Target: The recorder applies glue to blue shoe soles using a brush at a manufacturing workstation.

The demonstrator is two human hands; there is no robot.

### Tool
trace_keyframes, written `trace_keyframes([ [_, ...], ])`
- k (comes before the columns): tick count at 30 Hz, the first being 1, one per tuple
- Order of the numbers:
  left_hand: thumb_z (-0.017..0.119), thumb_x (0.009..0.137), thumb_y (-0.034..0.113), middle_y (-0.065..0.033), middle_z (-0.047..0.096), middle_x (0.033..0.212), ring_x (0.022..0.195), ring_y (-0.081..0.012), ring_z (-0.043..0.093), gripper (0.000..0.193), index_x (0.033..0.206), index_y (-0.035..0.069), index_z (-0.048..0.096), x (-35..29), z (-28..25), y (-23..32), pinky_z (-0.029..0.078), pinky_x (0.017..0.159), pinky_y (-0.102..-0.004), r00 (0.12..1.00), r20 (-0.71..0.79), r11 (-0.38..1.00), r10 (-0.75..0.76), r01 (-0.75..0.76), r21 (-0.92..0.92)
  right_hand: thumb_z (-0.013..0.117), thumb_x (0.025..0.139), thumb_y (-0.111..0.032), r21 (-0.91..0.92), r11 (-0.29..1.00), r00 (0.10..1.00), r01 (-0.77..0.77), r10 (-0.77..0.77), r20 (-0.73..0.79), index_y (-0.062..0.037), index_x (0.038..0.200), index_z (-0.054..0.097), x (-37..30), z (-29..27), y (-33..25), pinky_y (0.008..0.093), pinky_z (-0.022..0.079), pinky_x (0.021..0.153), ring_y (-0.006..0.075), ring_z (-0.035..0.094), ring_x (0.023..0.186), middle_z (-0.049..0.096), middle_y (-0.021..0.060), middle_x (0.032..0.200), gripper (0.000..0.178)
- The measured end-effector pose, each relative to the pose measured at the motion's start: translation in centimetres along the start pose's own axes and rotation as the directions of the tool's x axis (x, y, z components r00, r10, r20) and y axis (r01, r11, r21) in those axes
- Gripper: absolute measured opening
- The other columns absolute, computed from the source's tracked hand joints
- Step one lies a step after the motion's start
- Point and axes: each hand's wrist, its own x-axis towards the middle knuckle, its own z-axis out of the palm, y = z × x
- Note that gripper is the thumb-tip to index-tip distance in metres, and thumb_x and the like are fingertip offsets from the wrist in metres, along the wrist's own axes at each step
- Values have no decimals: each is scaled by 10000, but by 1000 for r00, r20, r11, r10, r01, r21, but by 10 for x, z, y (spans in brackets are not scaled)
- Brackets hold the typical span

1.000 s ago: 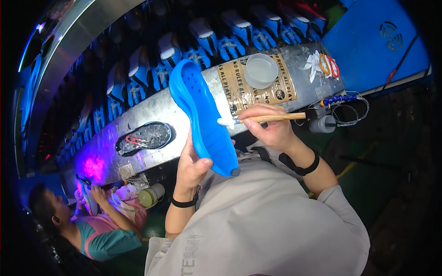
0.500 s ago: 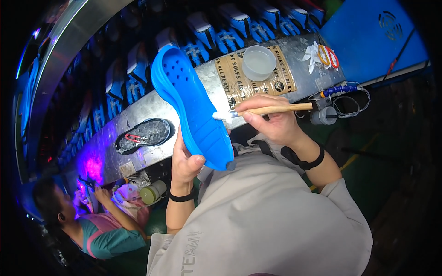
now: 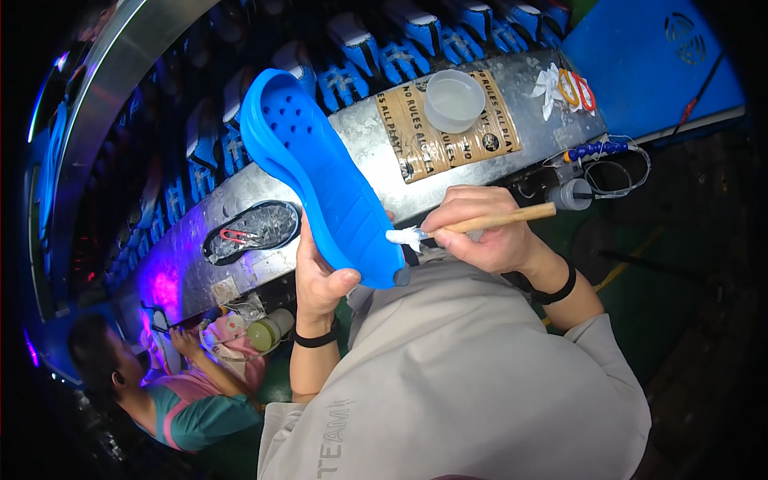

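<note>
A blue shoe sole (image 3: pixel 332 176) with raised edges and small holes at its far end is held up tilted before me. My left hand (image 3: pixel 320 276) grips it from below and the left, near its closer end, with the thumb out along the side. In my right hand (image 3: pixel 488 232) is a wooden-handled brush (image 3: pixel 508 218), pinched between thumb and fingers. Its white-wrapped tip (image 3: pixel 406 237) meets the sole's inner right edge near the closer end; whether it touches I cannot tell.
Brown printed paper (image 3: pixel 424 156) on the metal bench bears a clear plastic cup (image 3: pixel 454 102). Scissors (image 3: pixel 578 90) lie at right; a black tray (image 3: pixel 252 232) lies at left. Blue shoe uppers (image 3: pixel 404 60) line the rack behind. A co-worker (image 3: pixel 172 384) sits lower left.
My right hand has moved the brush nearer to me, from the sole's middle toward its closer end. The sole's far end has shifted slightly left.
</note>
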Motion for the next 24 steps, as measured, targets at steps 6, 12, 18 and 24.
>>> trace_keyframes([
  [6, 907, 682, 340, -218, 546, 1353, 1219, -350, 602, 1108, 1530, 24, 268, 1, -10, -5, 521, 1015, -470, 999, 3, 999, 47, -47, -13, 676, 826, -1, 74, 996, 988, -48, 58, -146, 0, 910, 710, 3, -6, -1, 315, 502, 632, 212, 642, 689, 703, 102, 809, 90],
  [12, 896, 702, 407, -188, 553, 1355, 1214, -297, 601, 1096, 1520, 13, 284, 6, -4, 7, 498, 1035, -440, 999, 26, 1000, 29, -29, 9, 687, 845, -43, 37, 999, 998, 5, -2, -70, -13, 926, 724, 10, -3, 7, 341, 506, 635, 228, 649, 708, 707, 96, 814, 95],
  [18, 765, 815, 567, -185, 561, 1347, 1180, -297, 622, 1010, 1504, -11, 304, -2, -32, 0, 509, 1011, -426, 995, 69, 975, -75, 87, -203, 654, 850, -44, 122, 984, 969, -132, 154, -194, 16, 930, 716, 2, 0, 14, 315, 510, 646, 198, 650, 713, 703, 121, 843, 117],
  [24, 713, 823, 589, -243, 537, 1362, 1142, -366, 640, 1011, 1507, -37, 311, 0, -36, 87, 536, 969, -461, 939, 337, 942, -74, 177, -285, 596, 955, -64, 377, 906, 876, -191, 331, -351, 34, 1033, 684, -14, 4, 28, 226, 460, 705, 93, 573, 772, 639, 56, 874, 153],
])
